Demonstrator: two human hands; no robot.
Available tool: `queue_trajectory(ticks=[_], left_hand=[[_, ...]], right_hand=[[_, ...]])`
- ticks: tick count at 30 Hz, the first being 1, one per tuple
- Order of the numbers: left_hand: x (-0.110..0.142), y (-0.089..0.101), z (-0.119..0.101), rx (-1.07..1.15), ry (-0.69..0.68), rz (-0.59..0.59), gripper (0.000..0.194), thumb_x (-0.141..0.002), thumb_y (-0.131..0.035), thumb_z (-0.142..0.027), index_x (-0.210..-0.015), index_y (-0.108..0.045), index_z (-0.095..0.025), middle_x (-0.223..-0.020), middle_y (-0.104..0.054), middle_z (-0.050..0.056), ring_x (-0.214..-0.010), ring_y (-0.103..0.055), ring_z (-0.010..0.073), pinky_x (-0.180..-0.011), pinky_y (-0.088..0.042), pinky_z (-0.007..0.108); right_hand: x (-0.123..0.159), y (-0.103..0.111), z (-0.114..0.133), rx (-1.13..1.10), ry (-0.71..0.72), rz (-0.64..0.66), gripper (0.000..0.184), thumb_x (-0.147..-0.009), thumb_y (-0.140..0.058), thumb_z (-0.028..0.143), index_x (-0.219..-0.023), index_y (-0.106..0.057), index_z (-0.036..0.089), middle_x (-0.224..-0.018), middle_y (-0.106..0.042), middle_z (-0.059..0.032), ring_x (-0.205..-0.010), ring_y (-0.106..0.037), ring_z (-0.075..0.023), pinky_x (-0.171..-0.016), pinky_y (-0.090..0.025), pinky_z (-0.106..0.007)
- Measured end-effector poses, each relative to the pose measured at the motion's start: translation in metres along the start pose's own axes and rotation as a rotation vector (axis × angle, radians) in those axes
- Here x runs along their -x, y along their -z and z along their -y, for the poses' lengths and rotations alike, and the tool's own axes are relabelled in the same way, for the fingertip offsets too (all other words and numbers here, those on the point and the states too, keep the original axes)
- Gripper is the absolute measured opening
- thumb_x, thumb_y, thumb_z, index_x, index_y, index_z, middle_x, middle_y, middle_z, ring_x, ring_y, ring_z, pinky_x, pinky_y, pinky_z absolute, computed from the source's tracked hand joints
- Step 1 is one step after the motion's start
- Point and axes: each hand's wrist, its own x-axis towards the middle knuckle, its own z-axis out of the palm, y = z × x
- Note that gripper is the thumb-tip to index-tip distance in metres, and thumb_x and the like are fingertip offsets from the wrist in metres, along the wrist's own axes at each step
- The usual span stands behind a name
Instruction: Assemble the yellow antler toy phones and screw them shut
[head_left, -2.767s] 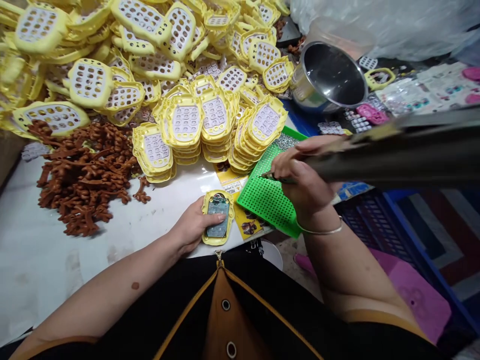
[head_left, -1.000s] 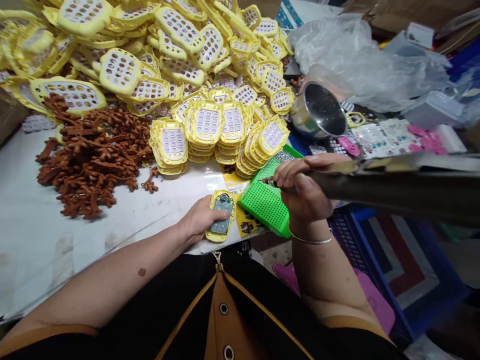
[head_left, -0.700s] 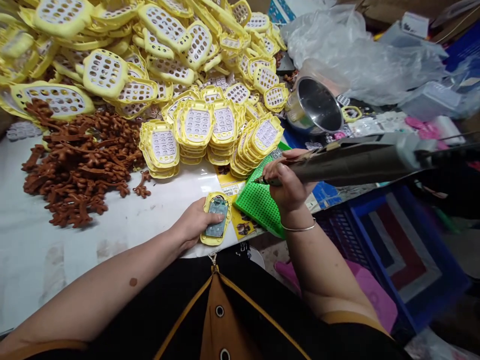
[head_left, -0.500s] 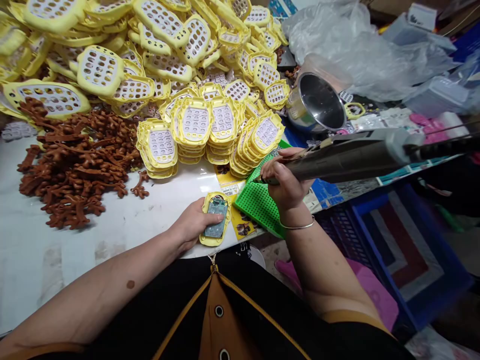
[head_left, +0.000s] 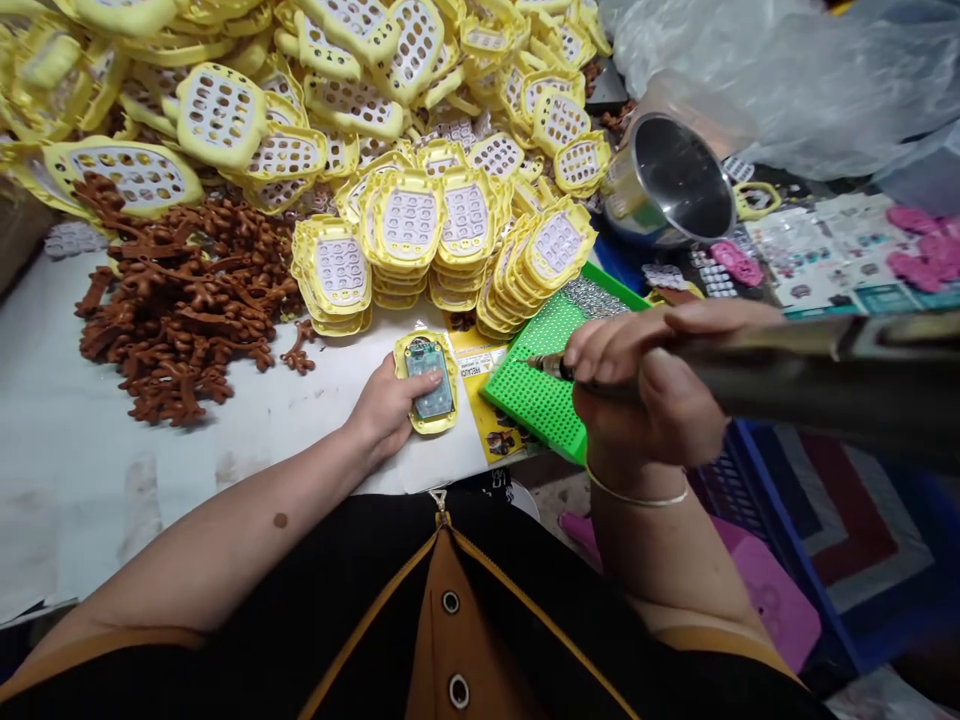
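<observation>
My left hand [head_left: 386, 408] grips a yellow plastic toy phone shell [head_left: 448, 424] near the table's front edge, thumb pressed on the grey-green circuit board [head_left: 431, 385] inside it. In my right hand [head_left: 645, 385] is a dark electric screwdriver [head_left: 810, 375], held almost level with its tip pointing left. The tip is over a green perforated tray [head_left: 525, 395]; whether it touches the tray I cannot tell. Small silver screws [head_left: 596, 298] lie heaped at the tray's far end. Stacked yellow shells with keypads [head_left: 409, 220] stand just beyond my left hand.
Brown plastic antler-like pieces [head_left: 180, 300] are heaped at left. A large pile of yellow shells [head_left: 225, 110] covers the back. A metal pot [head_left: 671, 190] lies tilted beyond the tray, near clear plastic bags [head_left: 750, 70]. Below right is a blue crate [head_left: 832, 610].
My right hand and the screwdriver have come closer to the camera and shifted right, the tip still over the green tray. The view has shifted slightly. My left hand keeps hold of the shell.
</observation>
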Motion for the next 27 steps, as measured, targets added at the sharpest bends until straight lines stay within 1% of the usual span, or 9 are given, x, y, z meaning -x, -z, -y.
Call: queue_trajectory(ticks=[2,4,6,8,10,15,22,24,27], left_hand=[[-0.002,0.0,0.001,-0.008,-0.014,-0.027,0.039,-0.061,-0.069,-0.001,-0.095,-0.055,-0.015,-0.087,-0.07,0.006,-0.084,-0.069,0.0238,-0.086,-0.054,0.049],[-0.003,0.0,0.002,-0.026,-0.025,-0.025,0.038,-0.061,-0.069,-0.001,-0.093,-0.055,-0.015,-0.085,-0.069,0.005,-0.084,-0.068,0.0235,-0.087,-0.053,0.049],[-0.003,0.001,0.003,-0.034,-0.042,-0.001,0.038,-0.061,-0.07,-0.002,-0.094,-0.056,-0.015,-0.085,-0.068,0.004,-0.084,-0.067,0.0232,-0.089,-0.052,0.049],[-0.003,0.001,0.004,-0.03,-0.051,0.017,0.039,-0.061,-0.07,-0.002,-0.095,-0.056,-0.014,-0.086,-0.068,0.005,-0.085,-0.067,0.0228,-0.09,-0.052,0.049],[-0.002,0.002,0.004,-0.021,-0.047,0.023,0.04,-0.061,-0.07,-0.002,-0.096,-0.056,-0.014,-0.086,-0.068,0.005,-0.085,-0.067,0.0225,-0.09,-0.051,0.049],[-0.003,0.002,0.004,-0.007,-0.039,0.043,0.04,-0.06,-0.071,-0.002,-0.096,-0.057,-0.014,-0.087,-0.068,0.005,-0.085,-0.067,0.0228,-0.09,-0.051,0.048],[-0.002,0.002,0.003,-0.013,-0.031,0.034,0.041,-0.06,-0.072,-0.003,-0.096,-0.058,-0.014,-0.088,-0.068,0.006,-0.085,-0.066,0.0225,-0.089,-0.051,0.048],[-0.002,0.001,0.003,-0.021,-0.029,0.03,0.04,-0.059,-0.072,-0.003,-0.095,-0.058,-0.014,-0.087,-0.068,0.006,-0.084,-0.067,0.0228,-0.088,-0.051,0.047],[-0.002,0.0,0.002,-0.034,-0.025,0.014,0.038,-0.059,-0.071,-0.002,-0.093,-0.058,-0.014,-0.084,-0.068,0.006,-0.083,-0.067,0.0231,-0.086,-0.052,0.047]], right_hand=[[0.015,-0.009,0.013,-0.088,-0.072,0.124,0.015,-0.082,-0.061,0.029,-0.096,-0.058,0.03,-0.054,-0.048,0.0061,-0.045,-0.048,-0.0126,-0.048,-0.046,-0.031],[0.031,-0.016,0.018,-0.155,-0.138,0.201,0.02,-0.081,-0.061,0.026,-0.101,-0.058,0.03,-0.058,-0.051,0.0056,-0.047,-0.05,-0.0128,-0.05,-0.047,-0.032],[0.045,-0.022,0.017,-0.193,-0.173,0.208,0.024,-0.081,-0.061,0.025,-0.104,-0.058,0.03,-0.06,-0.051,0.0055,-0.048,-0.051,-0.0128,-0.051,-0.047,-0.032],[0.052,-0.025,0.012,-0.213,-0.176,0.192,0.025,-0.08,-0.061,0.023,-0.104,-0.059,0.029,-0.06,-0.051,0.0053,-0.049,-0.052,-0.0128,-0.052,-0.047,-0.032],[0.054,-0.025,0.007,-0.232,-0.172,0.194,0.027,-0.08,-0.061,0.02,-0.105,-0.059,0.029,-0.062,-0.052,0.0049,-0.051,-0.052,-0.0129,-0.053,-0.047,-0.032],[0.055,-0.022,0.001,-0.234,-0.237,0.216,0.027,-0.079,-0.062,0.021,-0.104,-0.058,0.03,-0.064,-0.053,0.0047,-0.054,-0.054,-0.0138,-0.054,-0.048,-0.032],[0.053,-0.022,-0.003,-0.259,-0.2,0.221,0.027,-0.079,-0.062,0.019,-0.105,-0.058,0.028,-0.062,-0.052,0.0049,-0.052,-0.052,-0.0131,-0.051,-0.047,-0.031],[0.051,-0.024,-0.003,-0.255,-0.211,0.233,0.024,-0.079,-0.062,0.02,-0.101,-0.059,0.027,-0.061,-0.053,0.0052,-0.05,-0.051,-0.0127,-0.05,-0.047,-0.03],[0.048,-0.026,-0.003,-0.267,-0.188,0.271,0.02,-0.078,-0.062,0.017,-0.095,-0.059,0.026,-0.06,-0.053,0.0057,-0.048,-0.05,-0.0118,-0.05,-0.047,-0.029]])
